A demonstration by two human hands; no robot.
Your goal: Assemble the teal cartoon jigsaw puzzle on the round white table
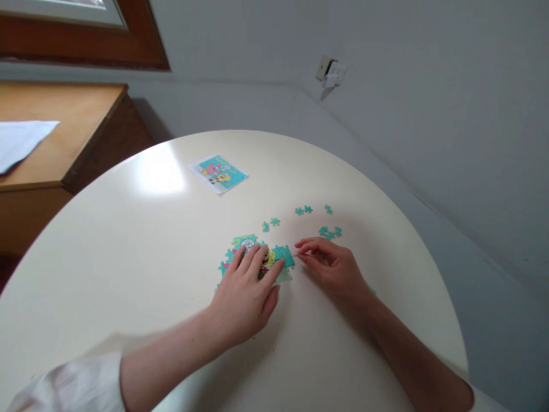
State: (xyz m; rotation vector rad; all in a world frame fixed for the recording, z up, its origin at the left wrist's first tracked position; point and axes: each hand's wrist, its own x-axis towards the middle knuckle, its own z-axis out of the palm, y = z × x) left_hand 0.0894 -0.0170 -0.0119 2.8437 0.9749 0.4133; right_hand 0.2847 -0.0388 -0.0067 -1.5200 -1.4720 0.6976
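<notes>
A partly joined jigsaw puzzle (pixel 282 256) with cartoon figures on teal lies on the white round table (pixel 107 257). My left hand (pixel 246 294) rests flat over it, fingers spread, hiding much of its middle and lower side. At the puzzle's right edge, my right hand (pixel 332 266) pinches a thin puzzle piece (pixel 295 254) between thumb and fingertips. The piece is seen nearly edge-on; whether it touches the joined part I cannot tell. Loose teal pieces (pixel 326 232) lie just beyond the right hand, and several more (pixel 299 211) are scattered farther back.
Toward the back of the table lies a printed reference picture (pixel 223 174) with the same cartoon figures. A wooden cabinet (pixel 94 137) with a white sheet (pixel 23 140) on it stands at the left. The wall behind carries a socket with a white plug (pixel 334 74).
</notes>
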